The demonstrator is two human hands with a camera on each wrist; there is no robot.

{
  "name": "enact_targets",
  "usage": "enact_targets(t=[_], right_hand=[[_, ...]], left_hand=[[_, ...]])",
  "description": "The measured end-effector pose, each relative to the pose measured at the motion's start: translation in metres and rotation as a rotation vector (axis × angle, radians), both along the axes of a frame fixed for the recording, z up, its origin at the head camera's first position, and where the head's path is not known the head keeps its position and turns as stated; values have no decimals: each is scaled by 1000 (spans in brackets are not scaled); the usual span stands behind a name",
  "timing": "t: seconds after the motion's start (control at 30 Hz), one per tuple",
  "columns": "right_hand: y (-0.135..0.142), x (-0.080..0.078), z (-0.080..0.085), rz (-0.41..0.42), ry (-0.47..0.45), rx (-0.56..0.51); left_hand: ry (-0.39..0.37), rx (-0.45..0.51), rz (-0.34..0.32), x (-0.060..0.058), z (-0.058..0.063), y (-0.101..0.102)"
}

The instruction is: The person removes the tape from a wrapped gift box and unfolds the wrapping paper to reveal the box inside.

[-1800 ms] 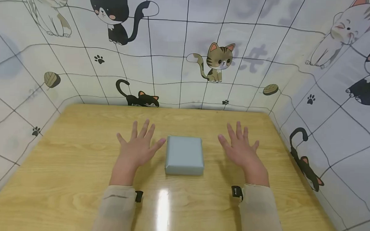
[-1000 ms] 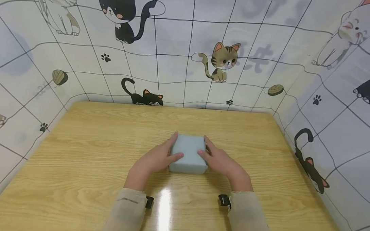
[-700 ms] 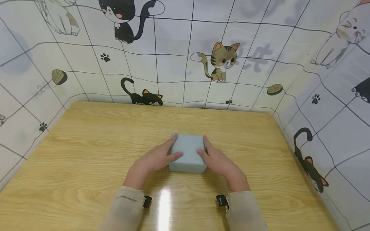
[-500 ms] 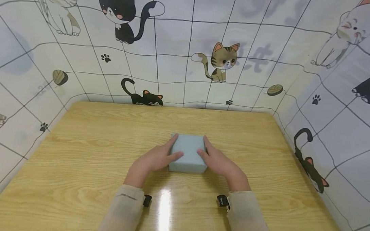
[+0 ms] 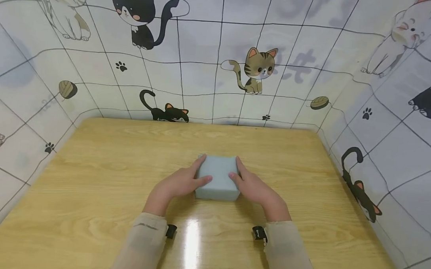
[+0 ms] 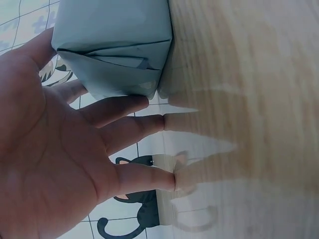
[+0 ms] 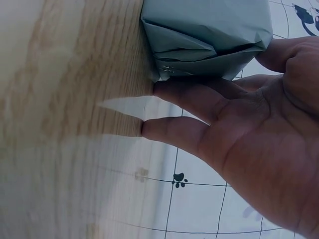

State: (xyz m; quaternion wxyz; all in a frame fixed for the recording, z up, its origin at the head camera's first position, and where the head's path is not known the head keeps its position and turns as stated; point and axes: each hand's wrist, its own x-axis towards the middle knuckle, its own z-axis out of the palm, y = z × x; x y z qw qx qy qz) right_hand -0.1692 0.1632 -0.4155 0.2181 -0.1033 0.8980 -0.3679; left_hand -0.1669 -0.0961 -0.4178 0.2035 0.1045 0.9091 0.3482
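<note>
A square box (image 5: 218,176) wrapped in pale blue-grey paper sits at the middle of the wooden table. Its folded paper ends show in both wrist views, on the wrapped box (image 6: 114,45) at the left hand and the same box (image 7: 207,35) at the right. My left hand (image 5: 181,183) grips the box's left side, thumb over the top face. On the opposite side my right hand (image 5: 257,187) holds it the same way. Lower fingers of the left hand (image 6: 55,134) and right hand (image 7: 254,129) reach down to the tabletop, spread apart.
The wooden table (image 5: 92,185) carries a bright light reflection near its front. Behind it and along both sides hangs a white grid-patterned sheet (image 5: 199,78) printed with cartoon cats. Black straps show at both wrists, by the beige sleeves (image 5: 140,242).
Both hands, earlier spread and apart on either side of the box, have moved inward and taken hold of it. Over the last second hands and box stay nearly still.
</note>
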Motion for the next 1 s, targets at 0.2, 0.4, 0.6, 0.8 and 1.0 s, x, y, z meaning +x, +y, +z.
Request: enact_targets(t=[0.2, 0.4, 0.6, 0.8, 1.0], right_hand=[[1, 0, -4, -6, -11, 0], [0, 3, -6, -3, -30, 1], [1, 1, -3, 9, -3, -9], [1, -3, 1, 20, 10, 4], [0, -4, 6, 40, 23, 10]], left_hand=[[-17, 24, 4, 1, -4, 1], [-23, 15, 7, 5, -7, 1], [-1, 0, 5, 2, -4, -1], [2, -8, 3, 0, 0, -1], [8, -9, -6, -4, 3, -4]])
